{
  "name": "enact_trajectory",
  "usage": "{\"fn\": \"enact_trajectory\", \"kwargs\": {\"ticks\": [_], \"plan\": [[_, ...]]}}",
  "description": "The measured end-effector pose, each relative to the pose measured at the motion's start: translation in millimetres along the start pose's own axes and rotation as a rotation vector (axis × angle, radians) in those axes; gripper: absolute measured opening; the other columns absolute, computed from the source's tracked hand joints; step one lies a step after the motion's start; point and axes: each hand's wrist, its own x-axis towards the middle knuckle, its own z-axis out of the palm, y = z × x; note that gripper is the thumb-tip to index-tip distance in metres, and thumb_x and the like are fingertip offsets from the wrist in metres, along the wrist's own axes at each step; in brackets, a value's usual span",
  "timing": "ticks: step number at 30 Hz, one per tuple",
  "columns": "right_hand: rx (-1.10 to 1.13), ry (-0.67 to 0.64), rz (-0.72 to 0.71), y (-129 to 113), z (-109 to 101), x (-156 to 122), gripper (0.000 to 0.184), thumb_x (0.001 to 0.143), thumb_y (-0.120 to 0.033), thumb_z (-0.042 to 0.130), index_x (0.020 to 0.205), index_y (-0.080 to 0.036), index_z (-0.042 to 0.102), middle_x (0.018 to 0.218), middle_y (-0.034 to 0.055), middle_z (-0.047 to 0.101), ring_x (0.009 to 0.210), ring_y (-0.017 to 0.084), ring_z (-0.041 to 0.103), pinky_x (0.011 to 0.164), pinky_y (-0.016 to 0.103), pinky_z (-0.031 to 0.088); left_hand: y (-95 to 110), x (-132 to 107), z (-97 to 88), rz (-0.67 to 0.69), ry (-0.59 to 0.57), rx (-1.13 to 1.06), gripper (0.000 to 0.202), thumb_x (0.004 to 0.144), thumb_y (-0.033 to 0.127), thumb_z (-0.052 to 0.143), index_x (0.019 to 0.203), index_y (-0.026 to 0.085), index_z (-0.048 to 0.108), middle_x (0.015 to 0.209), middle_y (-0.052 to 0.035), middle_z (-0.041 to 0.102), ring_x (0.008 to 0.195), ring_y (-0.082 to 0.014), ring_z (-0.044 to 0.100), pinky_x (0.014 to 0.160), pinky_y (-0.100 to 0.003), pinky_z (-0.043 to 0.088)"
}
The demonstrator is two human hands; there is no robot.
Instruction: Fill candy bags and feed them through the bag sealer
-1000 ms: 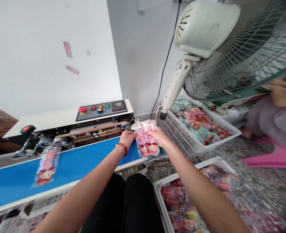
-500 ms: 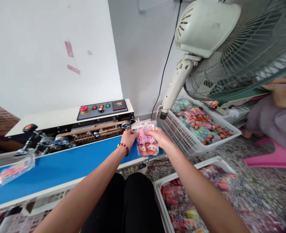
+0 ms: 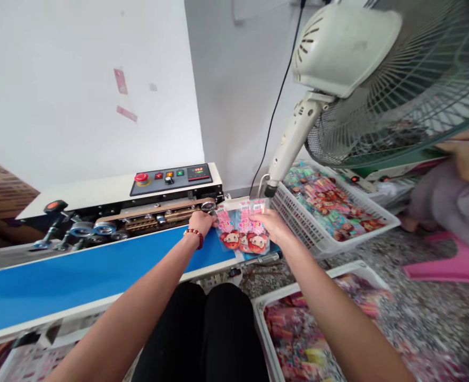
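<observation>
My left hand, with a beaded bracelet at the wrist, is closed on the upper left edge of a clear plastic packet. The packet has pink print and a red-haired cartoon face. It is fanned out beside more packets of the same look, partly overlapping them. My right hand grips these at their upper right, thumb on top; its other fingers are hidden. Both hands are at the right end of a blue conveyor belt, just right of the band sealer's rollers.
The sealer's control panel with a red stop button stands behind the belt. A large fan looms at upper right. White crates of packets stand at right, another crate below. A person sits at far right.
My left hand has moved left, drawing one packet partly away from the others in my right hand. The packet at the belt's far left has gone from view.
</observation>
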Motion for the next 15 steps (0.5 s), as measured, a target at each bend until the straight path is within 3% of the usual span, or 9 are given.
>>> {"fn": "enact_trajectory", "kwargs": {"ticks": [5,8,10,11,15], "plan": [[0.021,-0.113,0.017,3,16,-3,0.019,0.052,-0.017,0.073,0.07,-0.013,0.068,0.063,0.0045,0.071,0.059,0.02,0.067,0.061,0.029,0.055,-26,-13,-47.0,-0.006,0.066,0.144,0.025,0.079,0.032,0.061,0.06,0.018,0.068,0.067,-0.0064,0.069,0.07,-0.0206,0.062,0.062,-0.029,0.041],[0.034,-0.162,0.032,4,29,-3,0.018,0.053,-0.016,0.073,0.069,-0.014,0.067,0.062,0.0045,0.071,0.059,0.02,0.067,0.061,0.03,0.055,-39,-38,-64.4,0.041,0.309,0.273,0.023,0.08,0.04,0.061,0.078,0.019,0.068,0.08,-0.0067,0.072,0.077,-0.0228,0.063,0.063,-0.029,0.04],[0.028,-0.183,0.053,3,36,-3,0.018,0.052,-0.015,0.073,0.069,-0.015,0.067,0.062,0.0039,0.071,0.058,0.021,0.067,0.058,0.03,0.055,-40,-52,-60.4,0.111,0.426,0.263,0.025,0.082,0.043,0.058,0.087,0.02,0.066,0.088,-0.0056,0.072,0.079,-0.0219,0.064,0.064,-0.028,0.04],[0.023,-0.192,0.062,2,39,-3,0.019,0.052,-0.015,0.073,0.07,-0.015,0.067,0.062,0.0035,0.071,0.058,0.021,0.067,0.057,0.03,0.055,-37,-55,-53.6,0.159,0.394,0.229,0.025,0.083,0.044,0.056,0.087,0.021,0.066,0.087,-0.0049,0.072,0.079,-0.0208,0.064,0.065,-0.028,0.041],[0.023,-0.232,0.065,1,42,-2,0.018,0.055,-0.017,0.076,0.071,-0.016,0.068,0.061,0.0029,0.071,0.059,0.022,0.068,0.059,0.03,0.055,-11,-42,-11.1,0.234,-0.001,-0.003,0.028,0.083,0.04,0.054,0.078,0.018,0.07,0.074,-0.0035,0.071,0.069,-0.0168,0.062,0.062,-0.026,0.041]]}}
